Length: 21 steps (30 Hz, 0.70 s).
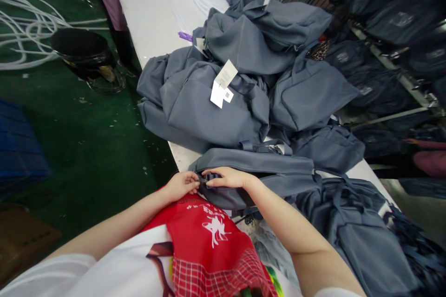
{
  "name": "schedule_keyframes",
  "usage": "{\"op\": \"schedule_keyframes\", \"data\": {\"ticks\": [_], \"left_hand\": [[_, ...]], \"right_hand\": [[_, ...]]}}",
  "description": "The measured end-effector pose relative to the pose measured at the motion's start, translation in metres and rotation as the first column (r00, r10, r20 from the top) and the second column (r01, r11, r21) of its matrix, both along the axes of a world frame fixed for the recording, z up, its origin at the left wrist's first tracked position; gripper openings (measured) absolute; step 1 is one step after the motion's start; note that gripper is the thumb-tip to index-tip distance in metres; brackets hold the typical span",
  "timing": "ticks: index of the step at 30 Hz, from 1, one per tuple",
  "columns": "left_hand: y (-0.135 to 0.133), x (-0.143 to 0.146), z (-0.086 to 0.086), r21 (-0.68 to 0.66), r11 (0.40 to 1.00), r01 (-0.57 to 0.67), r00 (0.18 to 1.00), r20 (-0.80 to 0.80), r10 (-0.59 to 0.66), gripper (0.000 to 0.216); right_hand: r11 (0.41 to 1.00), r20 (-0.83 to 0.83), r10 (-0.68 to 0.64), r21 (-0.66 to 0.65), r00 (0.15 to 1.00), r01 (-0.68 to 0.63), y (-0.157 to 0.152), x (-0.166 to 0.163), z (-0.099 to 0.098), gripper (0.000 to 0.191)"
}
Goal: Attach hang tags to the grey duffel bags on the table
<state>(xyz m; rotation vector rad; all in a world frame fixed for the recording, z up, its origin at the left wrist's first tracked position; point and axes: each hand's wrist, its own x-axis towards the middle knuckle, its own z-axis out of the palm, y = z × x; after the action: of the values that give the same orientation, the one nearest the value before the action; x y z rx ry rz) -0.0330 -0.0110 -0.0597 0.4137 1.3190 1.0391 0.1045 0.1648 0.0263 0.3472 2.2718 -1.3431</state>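
Note:
A grey-blue backpack (254,160) lies on its side at the table's near edge, close to my body. At its left end sits a small black buckle-like piece (211,177), partly covered by my fingers. My right hand (228,177) is curled over this piece, its thumb and fingers closed round it. Just left of it, my left hand (183,183) pinches the dark strap or fabric end at the bag's corner; the exact part is hidden by the fingertips. A carry handle (266,147) stands up along the bag's far side.
Several similar grey bags (216,102) are heaped behind, one with white paper tags (223,83). More bags (369,236) lie at the right. Bags hang on a metal rack (393,65). A black stool (81,51) and blue crate (21,144) stand left on the green floor.

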Motion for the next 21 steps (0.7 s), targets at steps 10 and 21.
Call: {"op": "schedule_keyframes", "data": {"ticks": [10, 21], "left_hand": [[0.026, 0.006, 0.007, -0.043, 0.999, 0.033, 0.999, 0.027, -0.032, 0.035], [0.013, -0.024, -0.027, -0.199, 0.951, -0.237, 0.952, -0.241, 0.187, 0.015]], "right_hand": [[0.908, -0.011, 0.05, 0.418, 0.999, -0.041, -0.013, 0.001, 0.0, 0.024], [0.814, 0.161, 0.016, 0.571, 0.987, -0.107, -0.007, 0.004, -0.021, 0.028]]}}
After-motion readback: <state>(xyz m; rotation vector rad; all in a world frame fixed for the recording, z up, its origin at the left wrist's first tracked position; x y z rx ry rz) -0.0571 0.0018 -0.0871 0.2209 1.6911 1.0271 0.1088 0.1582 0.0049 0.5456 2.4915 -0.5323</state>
